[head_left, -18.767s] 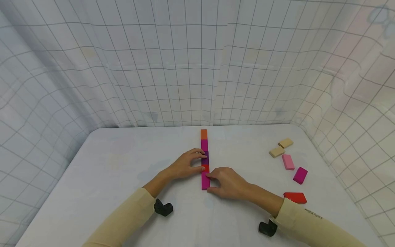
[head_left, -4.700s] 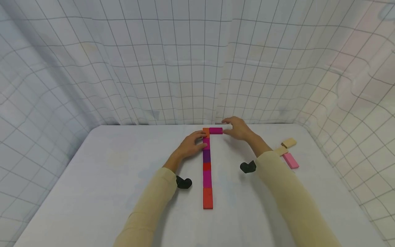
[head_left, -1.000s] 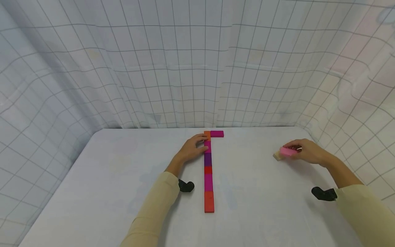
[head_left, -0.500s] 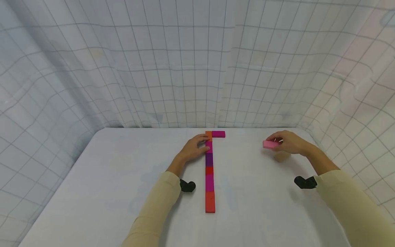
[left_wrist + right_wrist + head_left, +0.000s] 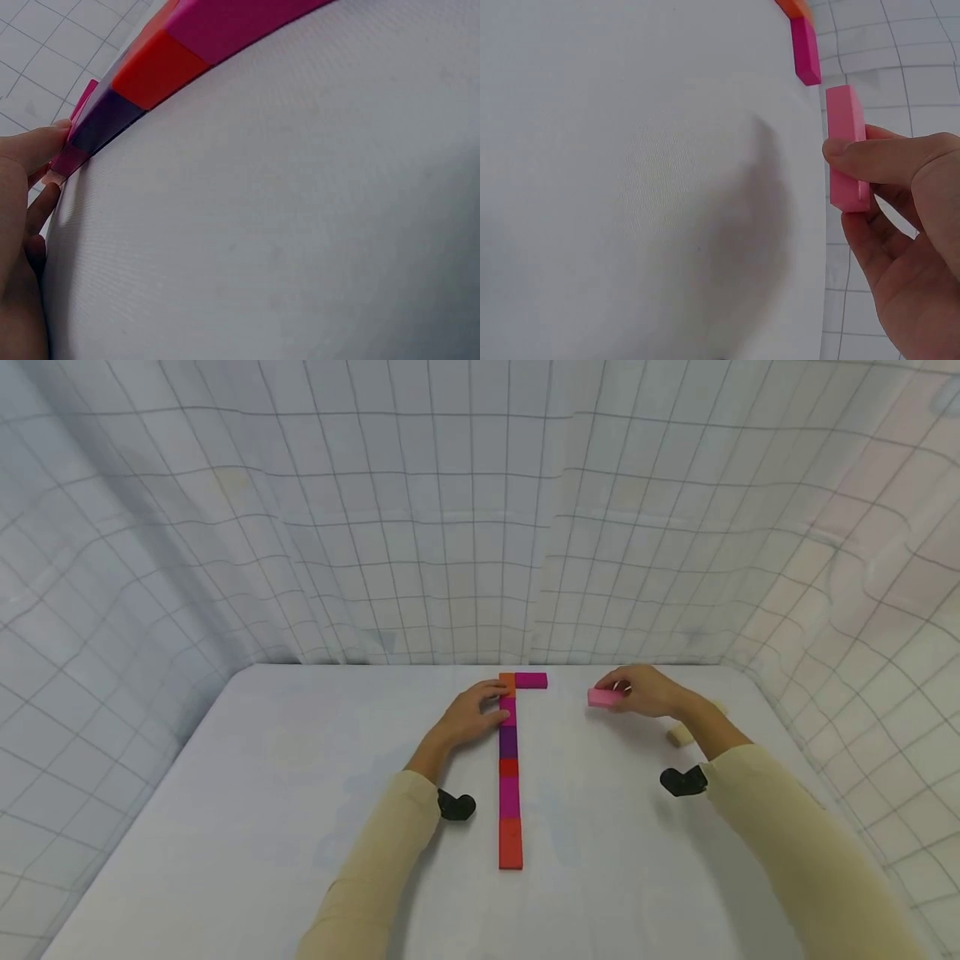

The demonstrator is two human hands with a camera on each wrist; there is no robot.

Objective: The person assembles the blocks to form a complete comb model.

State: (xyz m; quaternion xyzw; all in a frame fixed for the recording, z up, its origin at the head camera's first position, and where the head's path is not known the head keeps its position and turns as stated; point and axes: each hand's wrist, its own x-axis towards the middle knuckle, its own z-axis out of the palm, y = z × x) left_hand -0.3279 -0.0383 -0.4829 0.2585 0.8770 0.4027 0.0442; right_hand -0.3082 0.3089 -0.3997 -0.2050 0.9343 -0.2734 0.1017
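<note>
In the head view, my right hand point(image 5: 647, 691) pinches a light pink block point(image 5: 602, 697) between thumb and fingers, right of the row's far end. The right wrist view shows the block point(image 5: 845, 127) held off the cloth. My left hand point(image 5: 467, 717) rests its fingertips on the far end of a straight row, at the orange block point(image 5: 507, 677) and the magenta block point(image 5: 508, 704). Toward me the row goes on with a purple block point(image 5: 508, 742), a small red block point(image 5: 509, 767), a longer magenta block point(image 5: 509, 797) and a red block point(image 5: 511, 843). Another magenta block point(image 5: 532, 680) lies crosswise beside the orange one.
Behind the right forearm, a beige wooden block point(image 5: 681, 735) lies partly hidden on the white cloth-covered table point(image 5: 300, 810). A checked curtain point(image 5: 427, 527) hangs along the far edge and both sides. Dark wrist-camera mounts point(image 5: 457, 807) stick out from the sleeves.
My right hand picked up the pink block from the right and moved it left toward the row. Earlier, the near red and crosswise magenta blocks joined the row. The left hand stays put lately.
</note>
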